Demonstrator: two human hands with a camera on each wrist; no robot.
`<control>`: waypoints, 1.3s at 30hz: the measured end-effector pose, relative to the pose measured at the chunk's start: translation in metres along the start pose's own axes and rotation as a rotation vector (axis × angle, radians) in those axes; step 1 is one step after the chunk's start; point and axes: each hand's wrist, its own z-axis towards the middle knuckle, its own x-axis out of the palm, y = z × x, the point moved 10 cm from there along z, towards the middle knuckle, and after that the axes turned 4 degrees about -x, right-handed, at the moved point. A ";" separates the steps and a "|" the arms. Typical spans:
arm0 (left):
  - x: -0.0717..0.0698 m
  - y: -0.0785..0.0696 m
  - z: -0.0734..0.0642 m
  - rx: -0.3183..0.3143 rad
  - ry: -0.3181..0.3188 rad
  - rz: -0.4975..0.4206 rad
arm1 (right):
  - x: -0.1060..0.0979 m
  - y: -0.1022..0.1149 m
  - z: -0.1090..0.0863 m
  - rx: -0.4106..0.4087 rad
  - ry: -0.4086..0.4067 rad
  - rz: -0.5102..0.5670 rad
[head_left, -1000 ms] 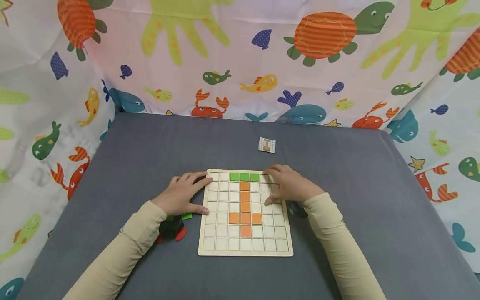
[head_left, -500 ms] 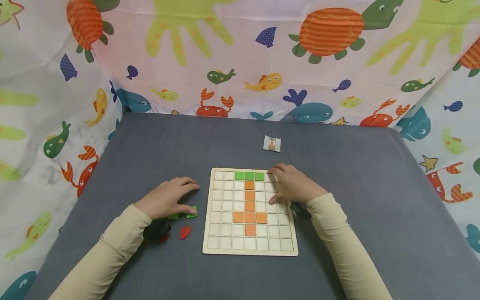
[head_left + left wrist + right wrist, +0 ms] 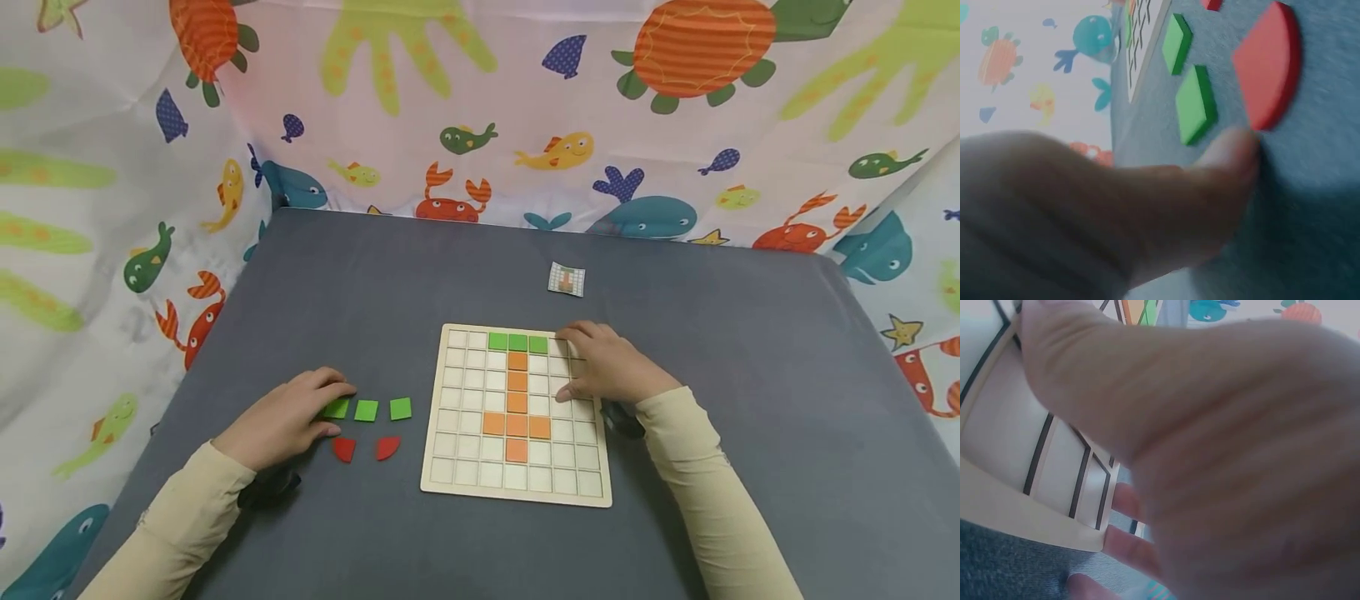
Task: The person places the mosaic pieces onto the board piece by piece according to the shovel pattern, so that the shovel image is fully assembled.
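Note:
A pale wooden grid board [image 3: 450, 472] lies flat on the table, with green square tiles [image 3: 517, 342] in its far row and orange square tiles [image 3: 517, 402] forming a cross shape below. My right hand [image 3: 611, 367] rests at the board's far right, thumb on its face; in the right wrist view, fingertips [image 3: 1132, 550] touch its outer edge. My left hand [image 3: 281, 417] lies around the leftmost loose green tile [image 3: 337, 409], thumb and forefinger apart. Two more loose green tiles [image 3: 366, 411] lie to its right. Nearer me are two red quarter-round pieces [image 3: 387, 447].
A small printed card [image 3: 566, 279] with a grid picture lies beyond the board. The grey table [image 3: 375, 267] is backed by a patterned sea-animal curtain [image 3: 495, 100]. Dark wrist devices [image 3: 270, 487] sit below the wrists.
My left hand has left the board's left edge and moved left to the loose green tiles, uncovering some tiles and both red pieces. My right hand stays on the board. The view has shifted.

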 end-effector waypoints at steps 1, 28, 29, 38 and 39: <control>-0.001 0.000 -0.001 0.005 -0.017 -0.001 | -0.001 -0.001 -0.002 0.004 0.000 0.002; 0.008 -0.121 0.043 0.308 -0.089 -0.089 | -0.001 0.003 -0.004 -0.010 0.005 -0.027; 0.012 -0.129 0.044 0.342 -0.086 -0.097 | -0.001 0.003 -0.004 -0.012 0.004 -0.026; 0.040 -0.162 0.057 0.464 -0.043 -0.094 | -0.003 0.002 -0.009 -0.016 -0.012 -0.012; 0.040 -0.163 0.058 0.469 -0.045 -0.099 | -0.004 0.001 -0.009 -0.016 -0.014 -0.012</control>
